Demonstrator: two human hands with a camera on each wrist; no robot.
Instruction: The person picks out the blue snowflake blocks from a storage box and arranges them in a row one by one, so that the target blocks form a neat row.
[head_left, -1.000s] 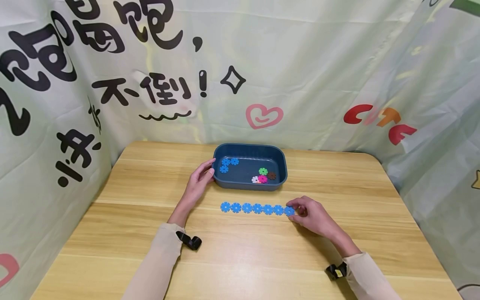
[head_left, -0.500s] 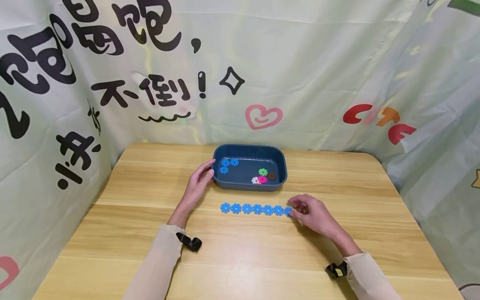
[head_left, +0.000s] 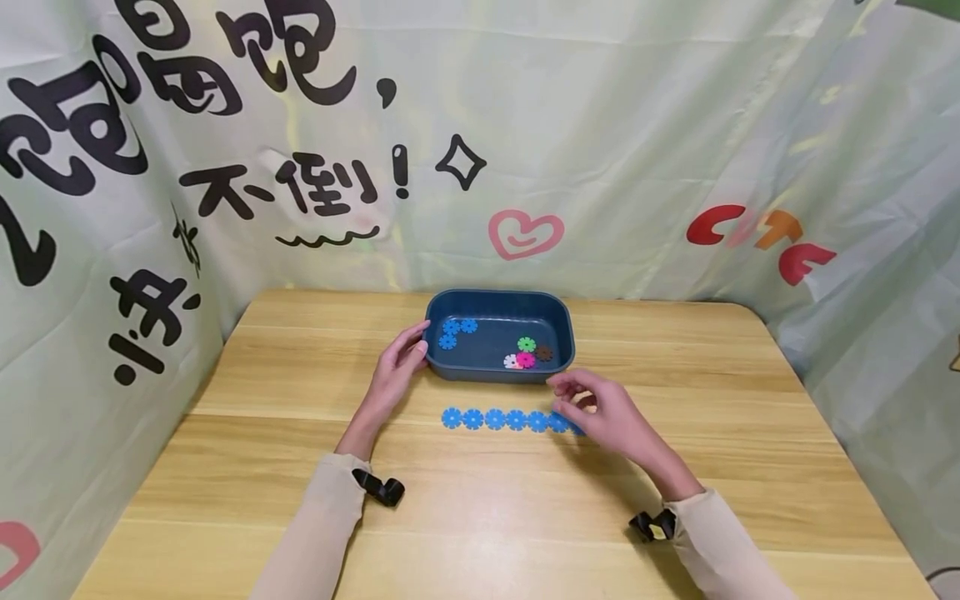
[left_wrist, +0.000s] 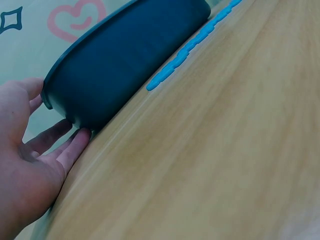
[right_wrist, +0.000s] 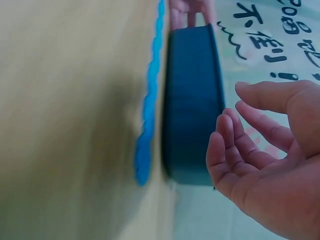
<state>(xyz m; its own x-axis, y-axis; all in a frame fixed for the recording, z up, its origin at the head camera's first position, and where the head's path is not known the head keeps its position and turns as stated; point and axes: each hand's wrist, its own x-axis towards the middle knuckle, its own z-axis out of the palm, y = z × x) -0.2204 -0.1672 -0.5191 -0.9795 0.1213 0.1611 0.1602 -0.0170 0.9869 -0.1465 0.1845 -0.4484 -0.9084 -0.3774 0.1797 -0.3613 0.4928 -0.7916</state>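
Note:
My left hand (head_left: 394, 367) holds the left end of a dark blue plastic tray (head_left: 480, 373), with thumb and fingers at its corner and rim. In front of the tray lies a straight row of several blue notched snowflake discs (head_left: 495, 419) on the table. Over the row's right end hovers my right hand (head_left: 603, 412), hiding part of the last discs. The right wrist view shows its fingers (right_wrist: 245, 142) loosely bent with nothing between them, and the blue row (right_wrist: 149, 105) lying alongside the tray wall.
Inside the tray, blue discs (head_left: 448, 342) sit at the left. A green disc (head_left: 527, 343), a brown disc (head_left: 543, 353), a pink disc (head_left: 526, 360) and a white disc (head_left: 512, 361) are at the right. A printed curtain (head_left: 615, 150) stands behind the wooden table (head_left: 465, 517).
My right hand has let go of the row's right-end disc, lifted, and moved left and toward the tray. The left hand and the row have stayed in place.

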